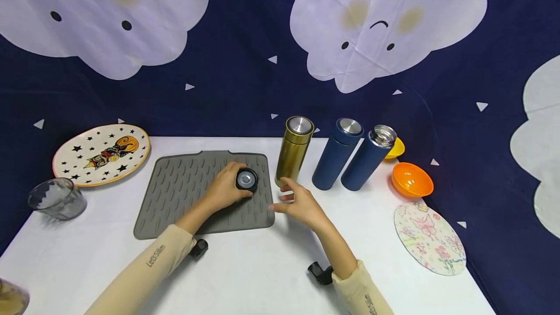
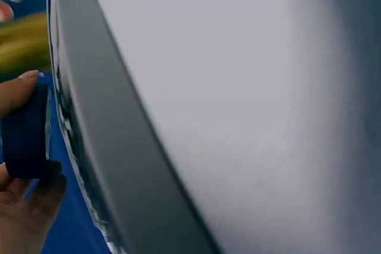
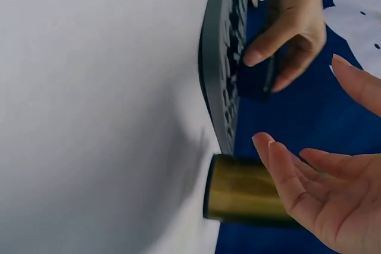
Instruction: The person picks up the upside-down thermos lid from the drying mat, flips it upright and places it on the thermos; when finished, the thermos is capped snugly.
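Note:
My left hand (image 1: pixel 226 187) grips a dark bottle lid (image 1: pixel 247 179) between thumb and fingers, at the right part of the grey ribbed mat (image 1: pixel 183 193). The lid's round grey inner face points up; in the right wrist view the lid (image 3: pixel 255 75) is at the mat's surface. My right hand (image 1: pixel 302 204) is held with fingers spread in front of the gold thermos (image 1: pixel 294 149), holding nothing. Whether it touches the thermos cannot be told. Two blue thermoses stand farther right: one capped (image 1: pixel 334 157), the other (image 1: pixel 365 162) without a lid, its steel mouth showing.
At the left are a star-patterned plate (image 1: pixel 70 159) and a clear glass (image 1: pixel 65 203). An orange bowl (image 1: pixel 412 180), a yellow bowl (image 1: pixel 395 148) and a round floral mat (image 1: pixel 430 239) lie along the right. Another glass (image 1: pixel 10 298) shows at the lower left edge.

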A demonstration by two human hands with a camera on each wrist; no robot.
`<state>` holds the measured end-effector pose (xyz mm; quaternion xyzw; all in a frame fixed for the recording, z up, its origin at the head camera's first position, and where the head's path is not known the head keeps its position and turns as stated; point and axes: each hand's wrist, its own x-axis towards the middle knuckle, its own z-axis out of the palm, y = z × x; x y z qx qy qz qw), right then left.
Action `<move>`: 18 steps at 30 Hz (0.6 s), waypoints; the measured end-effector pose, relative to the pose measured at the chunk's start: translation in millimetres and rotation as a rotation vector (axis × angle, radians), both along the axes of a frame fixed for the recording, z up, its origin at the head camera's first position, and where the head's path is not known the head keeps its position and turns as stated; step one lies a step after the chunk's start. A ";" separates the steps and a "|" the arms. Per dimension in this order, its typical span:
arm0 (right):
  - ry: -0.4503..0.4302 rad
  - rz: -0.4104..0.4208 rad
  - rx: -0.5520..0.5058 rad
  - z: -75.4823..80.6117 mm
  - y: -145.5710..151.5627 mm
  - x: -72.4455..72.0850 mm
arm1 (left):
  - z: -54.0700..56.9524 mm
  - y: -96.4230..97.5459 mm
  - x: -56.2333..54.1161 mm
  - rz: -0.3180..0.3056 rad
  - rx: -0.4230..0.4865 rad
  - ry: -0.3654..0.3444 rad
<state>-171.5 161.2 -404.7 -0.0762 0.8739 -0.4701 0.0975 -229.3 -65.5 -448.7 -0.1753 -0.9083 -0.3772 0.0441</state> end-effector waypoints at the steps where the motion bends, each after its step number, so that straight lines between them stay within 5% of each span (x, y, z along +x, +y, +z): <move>1: -0.018 -0.006 -0.011 -1.3 -2.0 -0.9 | 1.0 0.9 4.9 -0.014 0.027 0.015; 4: -0.057 0.006 -0.107 -4.3 -7.1 -2.1 | 6.8 3.6 22.8 -0.049 0.127 0.057; 11: -0.284 0.204 -0.619 -5.8 -8.2 -0.6 | 28.0 8.5 65.7 -0.129 0.292 0.183; 15: -0.281 0.243 -0.699 -2.4 -12.1 4.4 | 26.8 9.0 72.1 -0.156 0.314 0.291; 18: -0.179 0.215 -0.646 -0.4 -16.5 10.1 | 26.6 6.1 75.8 -0.158 0.329 0.258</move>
